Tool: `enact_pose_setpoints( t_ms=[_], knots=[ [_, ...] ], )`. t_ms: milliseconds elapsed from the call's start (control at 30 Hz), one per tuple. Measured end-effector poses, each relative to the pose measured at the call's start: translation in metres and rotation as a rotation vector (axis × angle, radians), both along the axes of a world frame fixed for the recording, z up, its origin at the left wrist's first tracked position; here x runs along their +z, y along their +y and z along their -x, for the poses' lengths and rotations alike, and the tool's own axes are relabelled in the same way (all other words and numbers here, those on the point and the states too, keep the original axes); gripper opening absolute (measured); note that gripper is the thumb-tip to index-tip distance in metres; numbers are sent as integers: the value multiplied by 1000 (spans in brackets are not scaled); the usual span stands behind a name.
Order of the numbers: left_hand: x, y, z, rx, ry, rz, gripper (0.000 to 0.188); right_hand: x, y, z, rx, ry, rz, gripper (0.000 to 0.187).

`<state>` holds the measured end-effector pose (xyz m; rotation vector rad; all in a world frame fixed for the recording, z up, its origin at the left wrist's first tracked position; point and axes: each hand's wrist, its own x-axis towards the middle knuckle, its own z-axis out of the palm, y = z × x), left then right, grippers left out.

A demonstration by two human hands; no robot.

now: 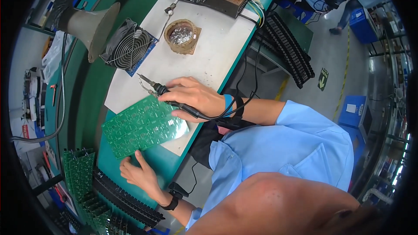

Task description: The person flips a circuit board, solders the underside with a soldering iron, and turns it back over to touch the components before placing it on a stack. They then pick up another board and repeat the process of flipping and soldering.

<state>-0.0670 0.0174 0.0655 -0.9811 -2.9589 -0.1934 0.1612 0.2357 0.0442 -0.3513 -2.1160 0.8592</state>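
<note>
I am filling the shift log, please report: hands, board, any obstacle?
Right hand holding soldering iron. Left hand at lower edge of green circuit board. Possible obstacle: black cable close by right wrist.

A head-worn fisheye looks down from close above onto the workbench.

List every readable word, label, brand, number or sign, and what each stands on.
I won't copy wording; marks by place:
Dark green floor sign: pale arrow.
Curved black slotted rack by the left hand: pale handwritten-looking marks.
Blue bin, right side: white label, too small to read.
Green circuit board under the right hand: any print too small.
</note>
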Motion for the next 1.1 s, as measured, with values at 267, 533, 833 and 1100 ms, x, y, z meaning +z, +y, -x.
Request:
enact_pose_setpoints(
  t_ms=[267,533,833,1100],
  knots=[
    [-14,5,15,-58,-89,-150,66,-2,-1,3,77,-11,-12,52],
    [-13,20,23,-41,-763,-943,51,-2,-1,2,99,49,28,54],
    [-3,65,22,-15,-1068,-1178,64,0,-2,-1,119,67,21,57],
    [-18,62,47,-77,-1404,-1266,51,2,-2,-1,226,5,39,56]
  ],
)
